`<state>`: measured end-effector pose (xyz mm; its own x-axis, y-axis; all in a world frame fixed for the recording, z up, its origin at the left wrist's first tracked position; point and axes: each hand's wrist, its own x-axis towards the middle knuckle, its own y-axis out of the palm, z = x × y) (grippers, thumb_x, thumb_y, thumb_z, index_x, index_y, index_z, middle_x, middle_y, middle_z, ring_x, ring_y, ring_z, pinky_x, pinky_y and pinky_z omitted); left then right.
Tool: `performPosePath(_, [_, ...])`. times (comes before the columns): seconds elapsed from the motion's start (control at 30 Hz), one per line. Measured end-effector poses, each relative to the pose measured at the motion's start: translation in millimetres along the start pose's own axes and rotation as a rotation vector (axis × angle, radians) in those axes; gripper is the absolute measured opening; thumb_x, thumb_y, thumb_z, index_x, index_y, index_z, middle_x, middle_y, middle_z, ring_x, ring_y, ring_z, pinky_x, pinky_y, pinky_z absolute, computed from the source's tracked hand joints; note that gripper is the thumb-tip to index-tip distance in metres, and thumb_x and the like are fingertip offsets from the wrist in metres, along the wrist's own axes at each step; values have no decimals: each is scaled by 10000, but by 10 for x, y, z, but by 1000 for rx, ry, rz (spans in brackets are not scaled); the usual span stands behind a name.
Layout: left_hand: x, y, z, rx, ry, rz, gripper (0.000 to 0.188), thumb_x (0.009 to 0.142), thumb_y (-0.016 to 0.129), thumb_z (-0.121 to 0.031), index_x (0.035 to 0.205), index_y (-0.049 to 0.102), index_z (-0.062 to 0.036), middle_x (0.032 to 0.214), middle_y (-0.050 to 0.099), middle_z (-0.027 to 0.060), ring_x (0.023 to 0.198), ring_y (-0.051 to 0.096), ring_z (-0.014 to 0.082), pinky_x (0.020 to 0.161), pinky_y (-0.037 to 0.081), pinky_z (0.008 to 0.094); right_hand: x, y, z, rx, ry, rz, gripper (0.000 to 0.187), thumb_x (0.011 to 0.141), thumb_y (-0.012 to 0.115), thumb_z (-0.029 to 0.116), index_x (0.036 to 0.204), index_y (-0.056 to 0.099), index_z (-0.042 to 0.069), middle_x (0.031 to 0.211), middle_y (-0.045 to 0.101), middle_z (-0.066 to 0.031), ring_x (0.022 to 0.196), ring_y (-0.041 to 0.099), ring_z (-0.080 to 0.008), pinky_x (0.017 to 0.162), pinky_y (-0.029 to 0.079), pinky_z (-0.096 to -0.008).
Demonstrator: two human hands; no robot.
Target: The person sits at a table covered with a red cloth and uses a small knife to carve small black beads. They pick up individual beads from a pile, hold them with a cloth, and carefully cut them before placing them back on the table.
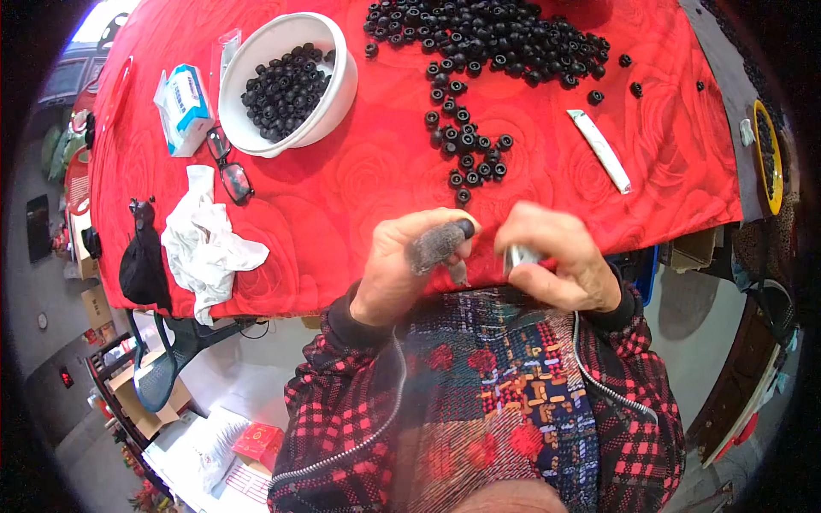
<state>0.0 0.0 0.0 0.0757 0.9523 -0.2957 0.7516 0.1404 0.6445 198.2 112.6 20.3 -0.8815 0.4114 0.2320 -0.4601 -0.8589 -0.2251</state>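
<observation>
My left hand point(389, 261) is closed at the near edge of the red-covered table. Its fingertips pinch a small black round part point(465, 227). A grey fuzzy piece point(434, 248) lies along the same fingers; whether it is a finger cover or a loose scrap I cannot tell. Close by on the right, my right hand point(556, 261) is curled round a small silvery-white object point(521, 256), smeared by motion, its kind unclear. The two hands are a short gap apart. Beyond them, several black ring-like parts point(468, 141) trail down from a large pile point(505, 43).
A white bowl point(338, 103) holds many such parts. Left of it are a tissue pack point(183, 111), glasses point(233, 175), a white cloth point(209, 239) and a black item point(144, 261). A white packet point(599, 150) lies right; a yellow-rimmed tray point(776, 192) is farther right.
</observation>
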Motion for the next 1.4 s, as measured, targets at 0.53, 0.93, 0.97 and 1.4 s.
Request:
performPosePath(0.53, [-26,183,114,-400,-206,47,175,910,615,-200,1000,632,-51,833,632,17,710,595,95,579,509,255,159,312,22,-391,-422,-437,288,695,758,18,953,639,-31,690,576,-102,537,520,-232,466,395,-337])
performPosePath(0.93, [56,-314,-1220,1362,994,-700,270,828,501,63,1010,694,12,908,709,101,718,642,160,596,511,256,35,183,-220,-537,-291,-557,147,775,665,-41,878,572,8,704,541,-115,583,523,-262,507,412,-342])
performPosePath(0.97, [71,-521,-1367,1398,992,-747,250,776,605,38,1005,702,8,796,690,60,691,600,109,632,504,260,51,200,-239,-521,-271,-554,142,783,657,-44,883,570,7,708,540,-114,587,522,-257,511,412,-335])
performPosePath(1.4, [-175,-135,5,1375,435,-433,239,722,796,-145,881,650,-44,758,595,57,638,576,161,555,461,293,-101,208,-456,-509,-133,-592,170,764,689,-41,878,581,22,700,512,-89,582,510,-219,520,409,-321])
